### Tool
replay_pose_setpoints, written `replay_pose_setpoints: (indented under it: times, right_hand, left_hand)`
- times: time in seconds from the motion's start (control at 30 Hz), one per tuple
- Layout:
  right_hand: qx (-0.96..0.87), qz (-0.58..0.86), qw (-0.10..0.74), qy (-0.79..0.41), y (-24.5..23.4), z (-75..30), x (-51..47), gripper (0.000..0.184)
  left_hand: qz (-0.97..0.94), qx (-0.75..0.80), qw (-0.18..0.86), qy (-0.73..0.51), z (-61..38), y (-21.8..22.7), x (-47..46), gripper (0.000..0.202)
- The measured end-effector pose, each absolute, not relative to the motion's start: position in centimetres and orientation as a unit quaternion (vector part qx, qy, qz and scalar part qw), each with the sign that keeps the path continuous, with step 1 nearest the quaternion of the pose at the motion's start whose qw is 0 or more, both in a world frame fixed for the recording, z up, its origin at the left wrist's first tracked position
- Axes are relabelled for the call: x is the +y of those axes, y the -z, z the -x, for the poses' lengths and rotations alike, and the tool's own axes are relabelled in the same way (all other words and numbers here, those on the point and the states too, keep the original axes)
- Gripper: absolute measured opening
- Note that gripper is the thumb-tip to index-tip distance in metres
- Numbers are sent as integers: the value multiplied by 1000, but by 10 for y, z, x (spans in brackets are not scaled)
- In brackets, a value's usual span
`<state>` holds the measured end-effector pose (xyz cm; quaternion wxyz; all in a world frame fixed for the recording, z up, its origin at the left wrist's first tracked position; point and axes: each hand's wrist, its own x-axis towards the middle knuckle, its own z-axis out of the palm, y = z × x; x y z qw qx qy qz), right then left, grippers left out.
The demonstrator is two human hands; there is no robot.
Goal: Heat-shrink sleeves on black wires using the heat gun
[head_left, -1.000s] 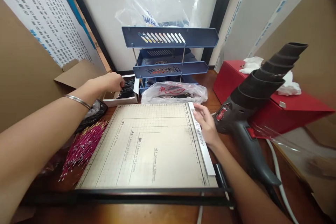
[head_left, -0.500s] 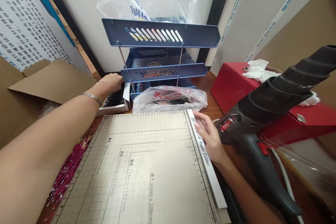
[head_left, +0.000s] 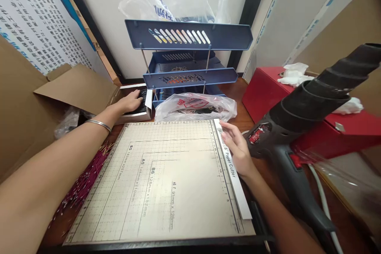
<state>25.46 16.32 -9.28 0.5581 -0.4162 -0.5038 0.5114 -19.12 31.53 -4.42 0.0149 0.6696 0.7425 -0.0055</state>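
Note:
My left hand point(head_left: 131, 102), with a bangle on its wrist, reaches into an open white box point(head_left: 149, 99) of thin black strands point(head_left: 143, 94). Its fingers are drawn together among the strands, and whatever they pinch is hidden. My right hand point(head_left: 239, 151) grips the far right edge of a paper cutter point(head_left: 190, 182), its fingertips on the white printed rail point(head_left: 233, 176). Grid lines and paper sizes mark the cutter's cream board. Its black handle point(head_left: 258, 218) lies along the right side, below my right wrist.
Magenta strands point(head_left: 86, 178) lie left of the cutter. Behind it are a plastic bag point(head_left: 166, 109) with dark strands and a blue tiered rack point(head_left: 190, 79). A heat gun point(head_left: 285, 143) and a red box point(head_left: 262, 87) stand right; an open cardboard box point(head_left: 74, 87) stands left.
My left hand has moved lower and deeper into the white box. The view has shifted, so the cutter's front edge now shows. My right hand keeps its place on the rail.

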Motion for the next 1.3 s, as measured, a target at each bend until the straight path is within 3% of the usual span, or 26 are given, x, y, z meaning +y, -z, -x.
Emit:
replay_pose_setpoints:
  times: [0.53,0.73,0.87,1.03,1.2,1.3]
  right_hand:
    - [-494,420,556,-521,91,-254,164,69]
    - [-477,414,568,-527,94,-251,166,70]
    - [-477,400,570,-536,95,-250,167,71]
    - [-482,399,568,-534,95,-250,168,69]
    - [-484,398,565,-538,94,-251,168,67]
    - [-478,390,567,-545,95,-250,168,67]
  left_hand:
    - [-639,764,54,76,178,43,321,77]
    - [-651,757,-54,-16,169,6,286,69]
    - [-711,644,-222,-177,130,-13,251,53]
    - [-867,461,-70,-175,24,6,255,38]
    - [-848,486,171,-126,-50,25,284,33]
    - [-830,495,248,-64,-57,27,292,34]
